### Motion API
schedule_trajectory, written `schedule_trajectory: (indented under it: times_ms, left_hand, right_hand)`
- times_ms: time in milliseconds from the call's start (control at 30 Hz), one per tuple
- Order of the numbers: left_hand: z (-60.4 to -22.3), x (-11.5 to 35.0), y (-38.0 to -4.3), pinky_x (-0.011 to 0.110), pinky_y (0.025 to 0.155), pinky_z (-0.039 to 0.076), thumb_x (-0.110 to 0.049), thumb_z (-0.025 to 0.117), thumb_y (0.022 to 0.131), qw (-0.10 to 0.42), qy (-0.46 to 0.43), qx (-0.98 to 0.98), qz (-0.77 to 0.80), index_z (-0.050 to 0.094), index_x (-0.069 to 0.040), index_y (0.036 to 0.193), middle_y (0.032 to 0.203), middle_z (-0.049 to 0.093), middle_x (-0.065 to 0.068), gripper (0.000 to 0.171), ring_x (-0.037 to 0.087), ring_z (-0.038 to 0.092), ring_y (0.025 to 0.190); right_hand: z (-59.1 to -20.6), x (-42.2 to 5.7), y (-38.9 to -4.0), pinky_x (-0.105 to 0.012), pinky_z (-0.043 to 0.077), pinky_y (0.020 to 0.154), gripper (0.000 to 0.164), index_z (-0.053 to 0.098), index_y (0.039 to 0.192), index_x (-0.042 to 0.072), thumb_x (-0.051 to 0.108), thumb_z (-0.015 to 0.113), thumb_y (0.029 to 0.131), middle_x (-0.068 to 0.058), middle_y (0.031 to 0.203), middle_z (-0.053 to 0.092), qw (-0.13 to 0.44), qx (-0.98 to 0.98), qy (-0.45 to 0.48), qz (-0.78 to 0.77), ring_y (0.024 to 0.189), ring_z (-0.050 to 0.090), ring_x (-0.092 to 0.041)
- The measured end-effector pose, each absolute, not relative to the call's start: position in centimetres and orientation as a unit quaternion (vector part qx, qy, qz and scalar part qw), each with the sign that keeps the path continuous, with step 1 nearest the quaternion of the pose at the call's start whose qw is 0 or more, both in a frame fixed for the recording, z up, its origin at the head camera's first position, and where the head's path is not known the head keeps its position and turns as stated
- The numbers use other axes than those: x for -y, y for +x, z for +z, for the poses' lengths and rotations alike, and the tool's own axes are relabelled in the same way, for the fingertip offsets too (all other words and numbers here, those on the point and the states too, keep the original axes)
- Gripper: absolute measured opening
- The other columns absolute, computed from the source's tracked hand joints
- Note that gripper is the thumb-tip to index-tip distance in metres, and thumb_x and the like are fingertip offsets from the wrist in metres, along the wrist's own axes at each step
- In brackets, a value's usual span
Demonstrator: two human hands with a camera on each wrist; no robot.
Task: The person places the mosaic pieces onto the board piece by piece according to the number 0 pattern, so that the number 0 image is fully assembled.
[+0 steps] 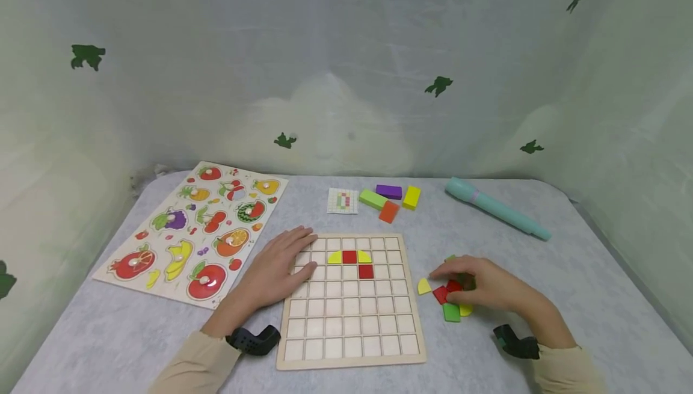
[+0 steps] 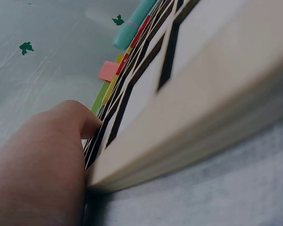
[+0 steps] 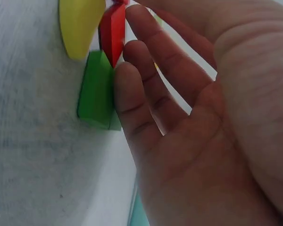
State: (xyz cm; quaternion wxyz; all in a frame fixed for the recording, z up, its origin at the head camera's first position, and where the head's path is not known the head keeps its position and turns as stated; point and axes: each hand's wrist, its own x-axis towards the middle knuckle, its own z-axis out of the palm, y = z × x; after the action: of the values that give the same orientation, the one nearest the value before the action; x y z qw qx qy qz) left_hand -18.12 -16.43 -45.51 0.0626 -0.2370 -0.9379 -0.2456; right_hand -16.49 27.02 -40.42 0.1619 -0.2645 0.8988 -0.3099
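Observation:
My left hand [image 1: 278, 267] lies with straight fingers over the upper left edge of a wooden grid board [image 1: 352, 363]. Its thumb reaches over the board's frame in the left wrist view. In the board's upper rows sit two yellow quarter-round pieces [image 1: 335, 257] and two red squares [image 1: 366, 271]. To the right of the board, my right hand [image 1: 489, 286] hovers over a small pile, thumb and fingers apart. Under and around its fingers lie red pieces [image 1: 441, 295], a green square [image 1: 452, 313] and yellow pieces [image 1: 424, 286]; the hand partly hides the pile.
A fruit puzzle board [image 1: 162, 249] lies on the left. Behind the grid board are a small pattern card [image 1: 343, 201] and green [image 1: 373, 199], purple [image 1: 388, 192], yellow [image 1: 411, 198] and orange [image 1: 388, 212] blocks. A teal tapered tube [image 1: 498, 209] lies at the back right.

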Motion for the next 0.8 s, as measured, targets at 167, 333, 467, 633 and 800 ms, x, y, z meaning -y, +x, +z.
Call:
schedule_trajectory:
  times_ms: [167,333,467,633,800]
  left_hand:
    - [-45.5,16.2,-18.2,0.051,0.127,0.028,-0.037,0.066,0.098,0.058,-0.238,0.938,-0.246,0.055,-0.009,0.149,0.157,0.049,0.011,0.059,0.030,0.038,0.151]
    - [-45.5,16.3,-18.1,0.051,0.127,0.029,-0.036,0.067,0.098,0.062,-0.234,0.939,-0.245,0.056,-0.009,0.148,0.156,0.051,0.010,0.058,0.030,0.039,0.151]
    - [-45.3,16.4,-18.0,0.051,0.127,0.029,-0.036,0.067,0.098,0.061,-0.237,0.938,-0.247,0.055,-0.009,0.148,0.156,0.051,0.011,0.058,0.031,0.039,0.151]
    - [-45.2,16.4,-18.0,0.052,0.127,0.029,-0.036,0.067,0.098,0.060,-0.238,0.937,-0.249,0.055,-0.009,0.148,0.157,0.050,0.011,0.058,0.031,0.039,0.151]
    - [-45.2,16.4,-18.0,0.051,0.127,0.029,-0.036,0.067,0.098,0.062,-0.237,0.938,-0.244,0.056,-0.008,0.148,0.156,0.051,0.011,0.058,0.031,0.040,0.150]
  right_hand:
    - [-40.4,-27.6,-16.4,-0.024,0.055,0.086,0.033,0.075,0.122,0.033,0.025,0.081,0.090,0.008,0.123,0.067,0.166,-0.899,-0.270,-0.301,0.105,0.057,-0.010]
    - [-40.4,-27.4,-16.5,-0.024,0.055,0.083,0.031,0.077,0.120,0.033,0.027,0.081,0.090,0.012,0.116,0.069,0.162,-0.901,-0.276,-0.293,0.100,0.057,-0.009]
    - [-40.5,-27.3,-16.5,-0.024,0.054,0.083,0.029,0.078,0.118,0.031,0.029,0.082,0.089,0.011,0.115,0.069,0.150,-0.902,-0.281,-0.293,0.100,0.057,-0.008]
    - [-40.4,-26.9,-16.3,-0.023,0.055,0.077,0.028,0.076,0.119,0.029,0.033,0.079,0.092,0.010,0.113,0.069,0.145,-0.896,-0.276,-0.318,0.093,0.059,-0.012]
    - [-40.4,-26.2,-16.5,-0.022,0.053,0.070,0.027,0.074,0.120,0.027,0.033,0.077,0.094,0.010,0.106,0.069,0.140,-0.889,-0.283,-0.331,0.084,0.059,-0.013]
